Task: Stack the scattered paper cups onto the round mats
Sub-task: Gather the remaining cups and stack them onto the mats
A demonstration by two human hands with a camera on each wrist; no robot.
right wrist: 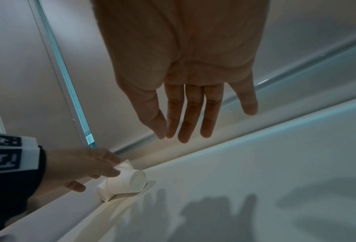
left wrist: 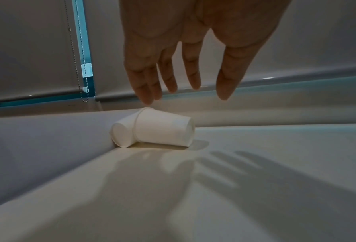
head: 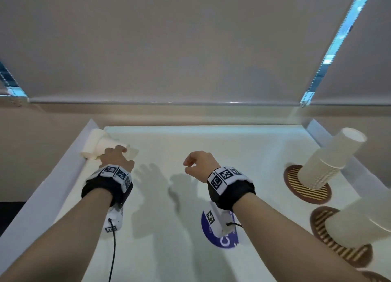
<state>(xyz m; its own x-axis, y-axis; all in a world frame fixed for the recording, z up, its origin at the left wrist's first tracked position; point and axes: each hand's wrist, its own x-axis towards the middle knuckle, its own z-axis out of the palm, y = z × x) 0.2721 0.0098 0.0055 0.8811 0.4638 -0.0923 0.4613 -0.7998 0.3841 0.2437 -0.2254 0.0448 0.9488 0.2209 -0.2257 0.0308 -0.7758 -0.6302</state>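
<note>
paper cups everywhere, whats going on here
A person is gathering loose paper cups into stacks on round mats. Their left hand reaches with straight fingers over two tipped-over cups lying against the far left wall of the white tray; in the left wrist view it has not closed on them. The right hand hangs empty over the middle of the tray. On the right, two cup stacks already stand upside down on brown slatted mats.
</note>
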